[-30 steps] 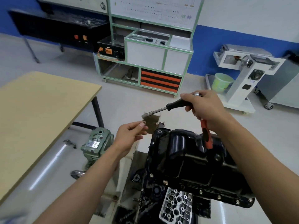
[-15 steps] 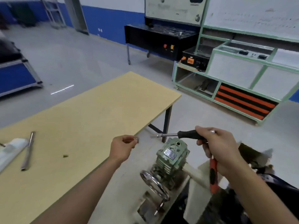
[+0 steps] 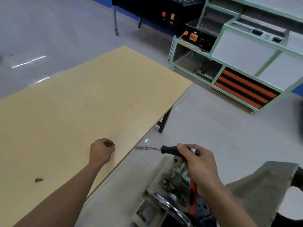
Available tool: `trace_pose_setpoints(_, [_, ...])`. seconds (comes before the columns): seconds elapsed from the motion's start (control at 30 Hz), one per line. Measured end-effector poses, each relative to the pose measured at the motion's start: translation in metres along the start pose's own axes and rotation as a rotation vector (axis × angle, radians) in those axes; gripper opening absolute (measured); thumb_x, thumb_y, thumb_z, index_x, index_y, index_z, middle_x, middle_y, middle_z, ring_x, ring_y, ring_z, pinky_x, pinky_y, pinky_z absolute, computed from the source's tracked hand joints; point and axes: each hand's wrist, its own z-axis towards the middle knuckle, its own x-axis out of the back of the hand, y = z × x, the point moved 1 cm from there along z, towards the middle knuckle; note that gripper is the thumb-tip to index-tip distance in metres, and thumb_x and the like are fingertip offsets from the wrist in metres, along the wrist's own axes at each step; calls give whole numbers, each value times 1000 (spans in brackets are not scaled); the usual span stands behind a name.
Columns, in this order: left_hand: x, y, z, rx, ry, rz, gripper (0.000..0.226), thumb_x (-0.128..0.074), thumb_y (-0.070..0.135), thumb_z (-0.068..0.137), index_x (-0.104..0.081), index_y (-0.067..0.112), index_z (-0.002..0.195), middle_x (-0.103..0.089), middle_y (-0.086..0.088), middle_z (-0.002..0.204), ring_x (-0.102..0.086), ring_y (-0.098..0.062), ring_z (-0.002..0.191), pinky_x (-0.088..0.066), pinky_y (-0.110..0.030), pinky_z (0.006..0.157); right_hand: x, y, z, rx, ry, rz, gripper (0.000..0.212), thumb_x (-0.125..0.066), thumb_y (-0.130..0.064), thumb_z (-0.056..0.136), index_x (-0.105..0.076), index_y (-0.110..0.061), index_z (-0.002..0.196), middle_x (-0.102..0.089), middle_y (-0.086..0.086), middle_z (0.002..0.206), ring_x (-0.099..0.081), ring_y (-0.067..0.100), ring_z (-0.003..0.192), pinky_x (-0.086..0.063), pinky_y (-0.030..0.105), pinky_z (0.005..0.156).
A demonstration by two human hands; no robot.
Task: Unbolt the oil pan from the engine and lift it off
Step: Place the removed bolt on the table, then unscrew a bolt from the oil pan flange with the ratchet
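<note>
A pale yellow-tan bench [image 3: 82, 104] fills the left half of the view, its far right corner pointing toward a green-framed cabinet [image 3: 242, 51] with orange and black drawer fronts. One black bench leg [image 3: 164, 122] shows under the right edge. The floor [image 3: 213, 128] is glossy grey and reflects strip lights. Beyond the bench stands a black cart [image 3: 155, 7] on castors with a red and an orange button, against a blue wall band.

The left hand [image 3: 100, 152] hangs over the bench close to its right edge, fingers curled in, pinching a small bolt [image 3: 113, 145] at the fingertips. A small brownish scrap [image 3: 38, 179] lies on the bench near the front edge, too small to name.

The right hand [image 3: 200, 167], off the bench's right edge, grips the black handle of a socket driver [image 3: 170, 150] whose chrome shaft points left toward the bench. A red handle [image 3: 192, 197] hangs below the palm; whether it belongs to the same tool cannot be told.

Under that wrist sit a blurred chrome handwheel [image 3: 170, 205] and a grey stand plate [image 3: 262, 185], cut off by the frame. A dark glossy mass [image 3: 203, 215] at the bottom edge may be the oil pan; too little shows to tell.
</note>
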Motion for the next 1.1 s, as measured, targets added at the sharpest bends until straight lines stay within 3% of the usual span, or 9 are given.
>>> trace_pose_setpoints(0.17, [2,-2,10,65,-56,-32,14,-82,7,82,-77,4,95,-69,-7,81,-64,-22,79,-46,-26,77,2,3,5,-44,34,19,12,-74,-27,90,-75,-15,88,-64,9,64,-40,11,43,-31,24,42])
trace_pose_setpoints(0.4, [6,-3,-2,113,-116,20,33,-75,-6,81,-71,2,112,-68,-6,85,-67,-30,92,-45,-29,80,24,-12,-8,24,46,5,12,-75,-29,88,-78,-18,83,-64,9,63,-43,10,45,-34,21,43])
trace_pose_setpoints(0.57, [4,92,-51,-136,-69,103,38,-71,6,88,-65,8,125,-63,-4,99,-59,-24,82,-42,-31,73,96,-66,-45,169,76,-84,9,-76,-32,87,-78,-26,81,-67,6,63,-43,9,43,-35,20,42])
trace_pose_setpoints(0.67, [-24,218,-121,-458,-308,-100,30,-75,17,89,-67,20,118,-67,5,94,-63,-13,77,-45,-21,66,171,-107,-79,316,159,-236,13,-74,-35,88,-77,-24,81,-69,1,63,-44,5,42,-35,17,43])
trace_pose_setpoints(0.8, [-64,365,-260,-878,-785,-278,28,-71,29,96,-64,40,121,-72,16,109,-66,1,100,-53,-18,83,277,-146,-137,462,307,-480,18,-75,-37,87,-75,-22,77,-68,-2,60,-49,1,42,-34,10,41])
trace_pose_setpoints(0.87, [-85,409,-324,-980,-994,-330,32,-67,23,98,-62,44,123,-72,20,116,-65,0,111,-52,-16,91,325,-156,-162,483,356,-565,19,-75,-34,87,-74,-19,76,-68,-1,61,-49,1,41,-34,10,40])
trace_pose_setpoints(0.93, [-108,438,-373,-1066,-1063,-305,33,-65,20,99,-64,43,122,-73,18,115,-66,-4,112,-53,-21,91,368,-158,-182,485,384,-649,20,-75,-33,86,-75,-17,75,-67,2,61,-50,3,43,-34,13,40])
trace_pose_setpoints(1.03, [-139,460,-420,-1080,-1118,-340,26,-69,28,97,-68,38,121,-76,8,106,-69,-14,104,-53,-29,83,419,-153,-196,473,385,-767,33,-75,-34,85,-72,-1,82,-67,12,68,-55,26,56,-41,31,47])
trace_pose_setpoints(1.1, [-158,466,-438,-1061,-1168,-363,23,-69,43,92,-71,42,114,-75,1,99,-70,-22,94,-53,-37,71,443,-146,-197,451,354,-816,38,-75,-36,85,-70,2,84,-67,14,70,-57,31,63,-45,35,53])
